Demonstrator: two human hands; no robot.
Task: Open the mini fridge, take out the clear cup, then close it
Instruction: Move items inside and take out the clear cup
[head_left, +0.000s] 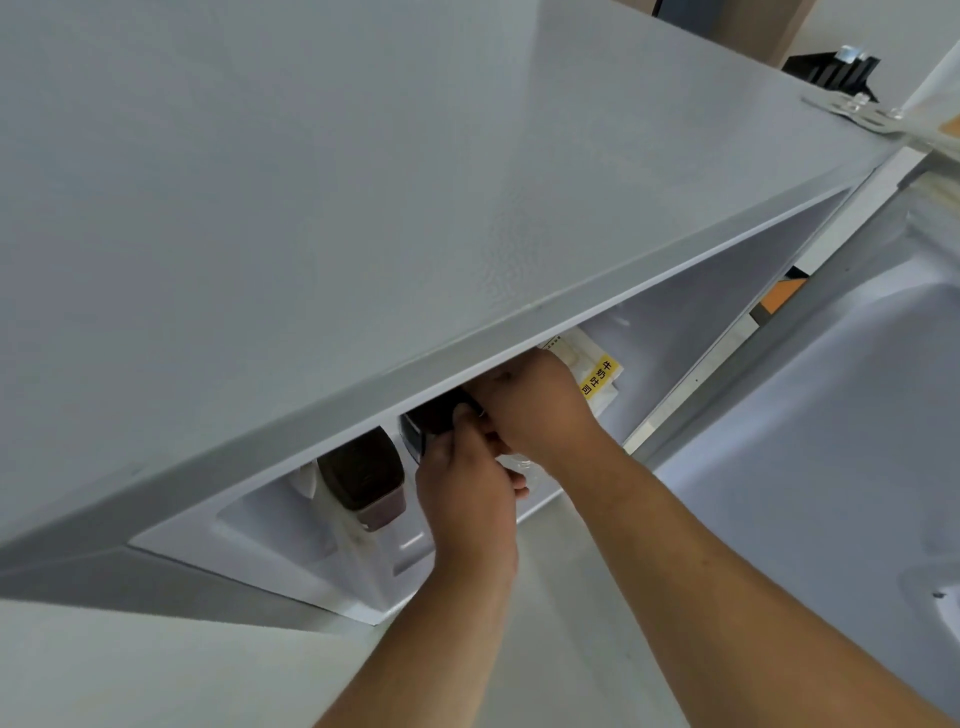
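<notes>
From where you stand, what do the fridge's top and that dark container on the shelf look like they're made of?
The fridge top looks like painted sheet metal: grey, matte, with a fine pebbled texture. It could be coated plastic.

The dark container looks like plastic: a glossy brown lid with soft highlights over a tinted, slightly see-through body.

Both hands hide most of the cup, so I can't judge it.

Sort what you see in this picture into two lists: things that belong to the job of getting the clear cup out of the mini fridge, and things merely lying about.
Part of the job:
mini fridge
open fridge door
clear cup, mostly hidden by the hands
left hand
right hand

Just lying about:
dark-lidded container
white packet with yellow label
black round object
</notes>
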